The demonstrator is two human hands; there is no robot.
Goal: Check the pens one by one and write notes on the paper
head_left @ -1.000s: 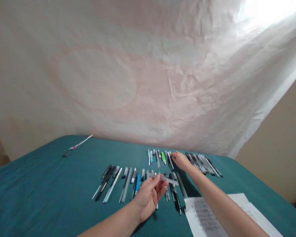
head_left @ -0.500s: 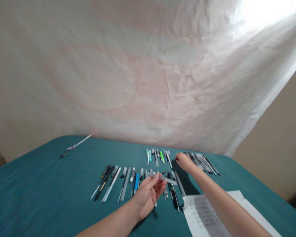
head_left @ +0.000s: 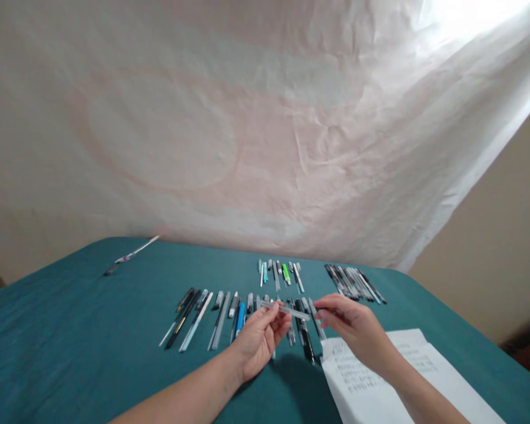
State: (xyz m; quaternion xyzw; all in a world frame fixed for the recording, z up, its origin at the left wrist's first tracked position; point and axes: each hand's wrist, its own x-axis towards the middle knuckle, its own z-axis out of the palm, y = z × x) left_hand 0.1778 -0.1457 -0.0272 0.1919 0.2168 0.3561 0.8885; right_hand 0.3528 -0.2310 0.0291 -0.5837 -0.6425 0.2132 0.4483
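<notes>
My left hand (head_left: 261, 340) pinches a clear pen barrel (head_left: 294, 311) between thumb and fingers, holding it slantwise above the front row of pen parts. Just off the barrel's right end is my right hand (head_left: 347, 318), its thumb and fingertips closed together. Something small and dark may be between those fingertips, but I cannot make it out. Below and around the hands lie a blue pen piece (head_left: 241, 318), a black pen (head_left: 307, 344), and several clear barrels, caps and refills. My left hand covers part of this row.
A back row holds more pen parts, with a green piece (head_left: 286, 274) among them. A bundle of pens (head_left: 353, 282) lies at the back right. Written paper sheets (head_left: 357, 394) rest under my right forearm. A thin stick-like item (head_left: 130, 256) lies far left on the green cloth (head_left: 92, 335).
My right hand has come back from beside the pen bundle toward the barrel's right end. My left hand keeps its hold on the barrel. The view has shifted slightly.
</notes>
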